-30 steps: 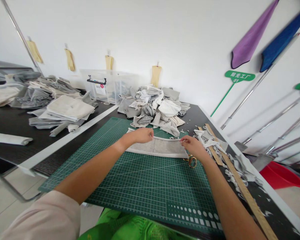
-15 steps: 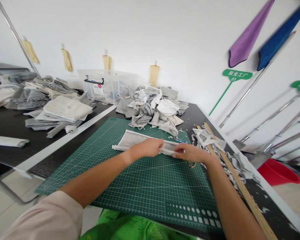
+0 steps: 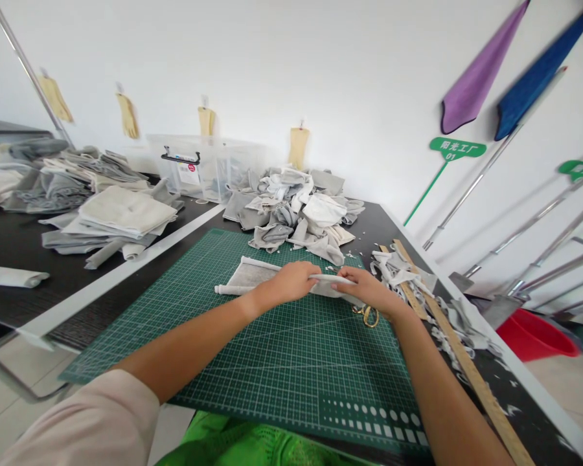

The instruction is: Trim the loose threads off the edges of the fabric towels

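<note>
Currently, the left hand (image 3: 294,283) and right hand (image 3: 364,292) stand just apart, both closed on a rolled white edge (image 3: 333,279) of a grey fabric panel (image 3: 252,275), which lies flat on a green cutting mat (image 3: 140,343). Brass-handled scissors (image 3: 366,316) lie on the mat just below the right hand. Beyond the mat, a heap of grey and white fabric offcuts (image 3: 291,217) sits on the black table (image 3: 369,226); a wooden ruler (image 3: 476,382) lies to the right among white scraps (image 3: 398,275).
</note>
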Available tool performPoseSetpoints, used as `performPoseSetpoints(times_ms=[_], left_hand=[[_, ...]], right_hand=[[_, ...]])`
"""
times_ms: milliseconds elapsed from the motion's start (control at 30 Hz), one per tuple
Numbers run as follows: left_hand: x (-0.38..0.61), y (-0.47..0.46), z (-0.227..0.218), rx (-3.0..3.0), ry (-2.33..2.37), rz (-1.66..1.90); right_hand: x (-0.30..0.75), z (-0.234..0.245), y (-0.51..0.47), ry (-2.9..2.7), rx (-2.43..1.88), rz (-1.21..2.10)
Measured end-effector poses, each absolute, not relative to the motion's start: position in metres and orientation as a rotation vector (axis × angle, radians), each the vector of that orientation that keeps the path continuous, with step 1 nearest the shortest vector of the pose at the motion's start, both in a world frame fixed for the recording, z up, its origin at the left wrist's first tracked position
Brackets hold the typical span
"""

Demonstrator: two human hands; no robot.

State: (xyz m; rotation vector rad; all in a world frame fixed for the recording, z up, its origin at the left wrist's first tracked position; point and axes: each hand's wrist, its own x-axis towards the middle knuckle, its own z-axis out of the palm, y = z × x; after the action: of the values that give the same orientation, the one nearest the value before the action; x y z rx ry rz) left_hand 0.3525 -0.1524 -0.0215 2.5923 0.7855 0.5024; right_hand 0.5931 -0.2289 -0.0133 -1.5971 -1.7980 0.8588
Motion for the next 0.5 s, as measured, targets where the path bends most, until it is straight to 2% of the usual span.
performPoseSetpoints(times_ms=[133,400,500], left_hand=[[0.353,-0.150,-0.024,2.538,0.899,0.622],[0.362,-0.147,-0.019,2.397,0.623,0.614],[0.361,-0.149,-0.021,2.438,0.762,0.759]], right_hand=[[0.591,-0.005,-0.234,-1.622,-1.513,0.946],[0.580,-0.006,-0.229,-1.648,-1.456,0.671],[0.580,-0.009,-0.228,-1.488,-1.469,0.776]])
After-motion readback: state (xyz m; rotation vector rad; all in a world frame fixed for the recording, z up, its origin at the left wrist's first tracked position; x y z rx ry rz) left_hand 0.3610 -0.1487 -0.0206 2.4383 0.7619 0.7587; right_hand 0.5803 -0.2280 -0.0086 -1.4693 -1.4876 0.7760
